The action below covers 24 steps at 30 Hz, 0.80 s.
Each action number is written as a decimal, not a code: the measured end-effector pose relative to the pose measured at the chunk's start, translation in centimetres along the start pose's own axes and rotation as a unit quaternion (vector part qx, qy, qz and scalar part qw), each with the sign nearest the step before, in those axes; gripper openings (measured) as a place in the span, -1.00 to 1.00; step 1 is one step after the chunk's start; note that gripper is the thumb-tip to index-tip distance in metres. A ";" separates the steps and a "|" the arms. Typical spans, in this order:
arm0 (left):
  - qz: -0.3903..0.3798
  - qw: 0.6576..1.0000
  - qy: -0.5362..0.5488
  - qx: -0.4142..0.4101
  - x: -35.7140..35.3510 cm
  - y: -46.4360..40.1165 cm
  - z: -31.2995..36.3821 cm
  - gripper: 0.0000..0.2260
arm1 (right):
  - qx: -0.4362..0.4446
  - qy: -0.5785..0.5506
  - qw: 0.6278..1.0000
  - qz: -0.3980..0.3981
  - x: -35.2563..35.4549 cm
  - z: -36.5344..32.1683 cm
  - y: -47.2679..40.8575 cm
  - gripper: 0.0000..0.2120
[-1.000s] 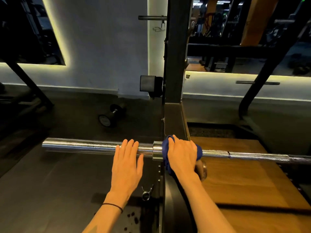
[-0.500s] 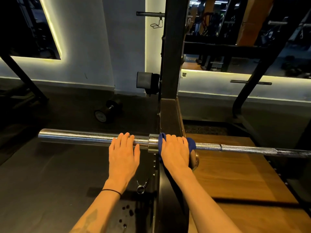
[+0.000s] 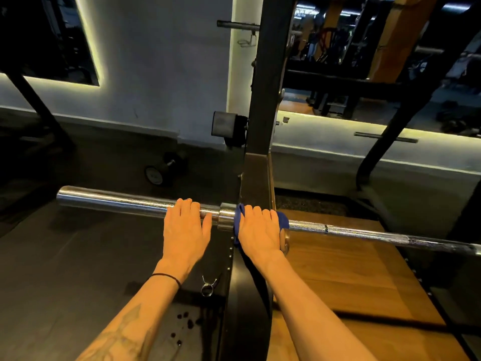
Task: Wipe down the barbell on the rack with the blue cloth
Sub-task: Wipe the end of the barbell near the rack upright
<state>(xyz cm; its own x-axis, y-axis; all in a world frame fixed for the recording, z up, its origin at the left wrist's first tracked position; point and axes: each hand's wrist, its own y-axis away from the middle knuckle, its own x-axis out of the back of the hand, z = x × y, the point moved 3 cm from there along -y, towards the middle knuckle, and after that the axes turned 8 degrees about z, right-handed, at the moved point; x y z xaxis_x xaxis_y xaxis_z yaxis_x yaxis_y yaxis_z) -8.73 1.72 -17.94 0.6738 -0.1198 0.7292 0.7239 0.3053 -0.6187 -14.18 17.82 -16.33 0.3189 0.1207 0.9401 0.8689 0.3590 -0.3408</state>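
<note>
The barbell (image 3: 117,203) lies across the rack upright (image 3: 263,126). Left of the upright, the left hand (image 3: 186,230) rests flat on the bar's sleeve, fingers straight. Right of the upright, the right hand (image 3: 260,230) presses the blue cloth (image 3: 283,221) around the bar. A dumbbell (image 3: 164,170) lies on the floor left of the upright, and a spring collar (image 3: 209,285) sits near its base.

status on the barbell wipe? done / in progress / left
Done: can't confirm any wiped stretch; nothing on the metal shows it. In hand: right hand grips the blue cloth around the barbell just right of the collar, at the rack upright; left hand rests on the sleeve. Left: likely the long shaft running right, and the sleeve under the left hand.
</note>
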 end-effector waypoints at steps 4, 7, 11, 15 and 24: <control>-0.024 0.999 0.039 0.010 0.9 -2.2 2.1 -0.71 | -0.006 -0.008 1.000 0.009 0.1 0.0 -0.1 -0.78; -0.033 0.996 0.083 -0.031 0.9 -3.6 4.9 -0.68 | -0.007 -0.011 1.000 0.003 -0.2 -0.1 0.1 -0.78; -0.033 0.992 0.125 -0.015 0.0 -5.4 7.7 -0.69 | -0.009 -0.008 0.999 -0.046 -0.1 0.3 -0.5 -0.73; -0.086 0.983 0.145 0.075 -2.2 -4.3 7.6 -0.64 | 0.025 0.020 0.992 -0.125 1.6 0.3 -2.4 -0.74; -0.049 0.992 0.102 0.052 -3.0 -3.2 7.6 -0.59 | -0.150 -0.159 0.975 0.028 6.6 13.5 -5.5 -0.67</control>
<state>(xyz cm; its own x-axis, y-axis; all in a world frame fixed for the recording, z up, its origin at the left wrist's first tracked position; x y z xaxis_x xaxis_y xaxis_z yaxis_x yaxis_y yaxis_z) -14.19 8.34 -15.98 0.6241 -0.3389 0.7040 0.7756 0.3775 -0.5059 -21.96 29.09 -8.09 0.2764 0.4306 0.8592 0.9403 0.0634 -0.3343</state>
